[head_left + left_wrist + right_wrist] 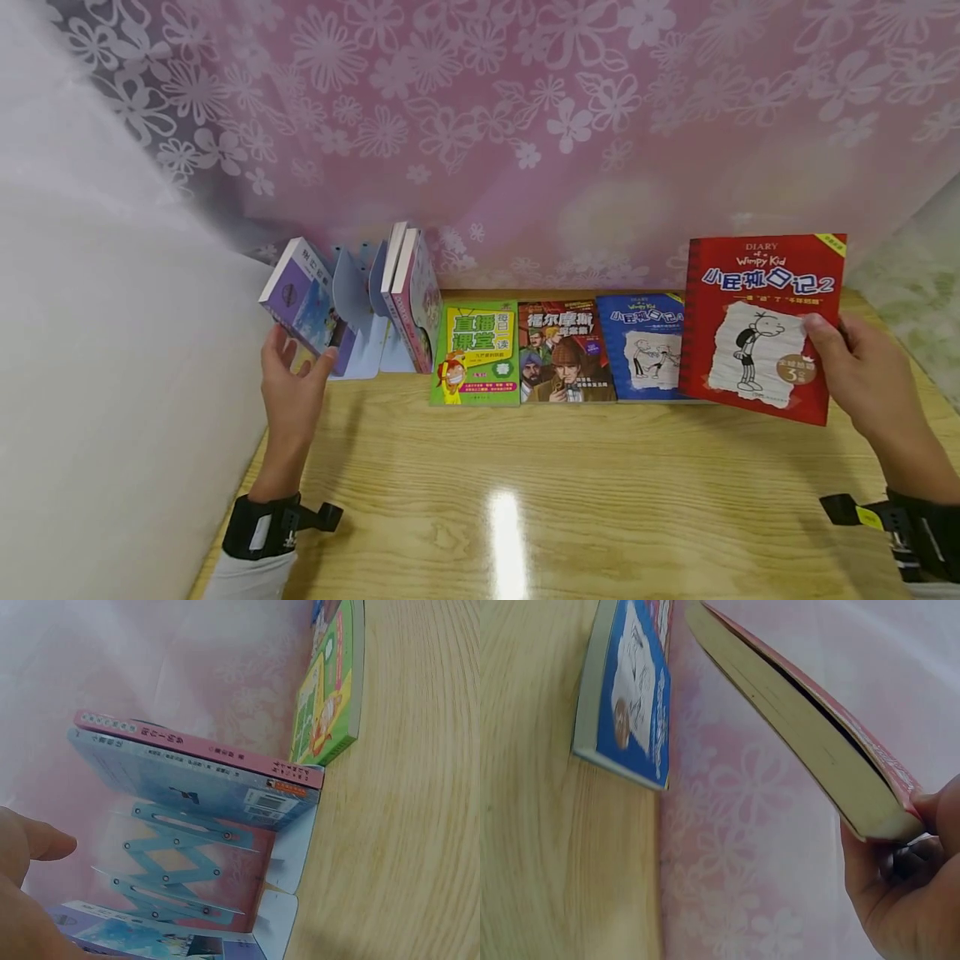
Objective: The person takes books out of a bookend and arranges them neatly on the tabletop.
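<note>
In the head view, a purple book (pixel 313 304) tilts to the left at the far left. My left hand (pixel 292 379) is at its lower end, fingers by the spine and thumb over the lower right edge. The left wrist view has the thumb (pixel 49 840) stretched out, apart from the cover. A red Wimpy Kid book (pixel 761 325) is in my right hand (pixel 873 375), thumb on the front cover and fingers behind. The right wrist view shows it raised, page edges (pixel 802 742) towards the camera. Something dark and shiny (pixel 911 859) shows among the right fingers.
A light blue folding bookend (pixel 176 844) stands beside the purple book. Two upright books (pixel 408 292) stand on its other side. Lying in a row are a green book (pixel 476 354), a detective book (pixel 567 354) and a blue Wimpy Kid book (pixel 647 346). A pink flowered cloth (pixel 525 125) hangs behind.
</note>
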`<action>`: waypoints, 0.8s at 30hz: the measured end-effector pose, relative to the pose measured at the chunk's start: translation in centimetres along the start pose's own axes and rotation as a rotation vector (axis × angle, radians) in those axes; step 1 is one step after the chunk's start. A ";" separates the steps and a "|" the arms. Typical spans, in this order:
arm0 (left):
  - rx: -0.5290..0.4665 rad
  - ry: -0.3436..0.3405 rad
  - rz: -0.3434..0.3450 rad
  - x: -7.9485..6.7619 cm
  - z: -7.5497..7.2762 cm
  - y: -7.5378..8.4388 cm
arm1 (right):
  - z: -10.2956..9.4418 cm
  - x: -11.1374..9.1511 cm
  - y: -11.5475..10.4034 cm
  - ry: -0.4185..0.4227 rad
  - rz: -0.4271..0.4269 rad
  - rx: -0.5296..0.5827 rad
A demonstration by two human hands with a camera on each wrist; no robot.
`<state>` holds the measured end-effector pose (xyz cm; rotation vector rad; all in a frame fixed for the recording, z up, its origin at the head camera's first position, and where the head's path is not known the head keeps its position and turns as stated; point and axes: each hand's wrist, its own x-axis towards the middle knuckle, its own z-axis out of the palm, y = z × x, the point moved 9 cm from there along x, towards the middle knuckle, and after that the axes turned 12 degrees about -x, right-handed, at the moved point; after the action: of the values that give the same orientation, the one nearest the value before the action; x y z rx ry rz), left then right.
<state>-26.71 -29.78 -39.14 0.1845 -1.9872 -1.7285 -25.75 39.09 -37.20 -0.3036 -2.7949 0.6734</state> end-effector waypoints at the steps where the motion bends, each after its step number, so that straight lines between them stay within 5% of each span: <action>1: -0.003 0.003 -0.002 0.1 0.0 -0.2 | 0.1 0.0 0.3 -0.004 0.009 0.003; 24: -0.042 0.078 0.002 1.1 -0.3 -1.3 | 1.0 3.6 5.7 -0.165 0.013 -0.141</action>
<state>-27.83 -30.72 -40.06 0.2320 -1.8927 -1.7335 -28.62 44.61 -40.02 -0.3057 -3.0078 0.5265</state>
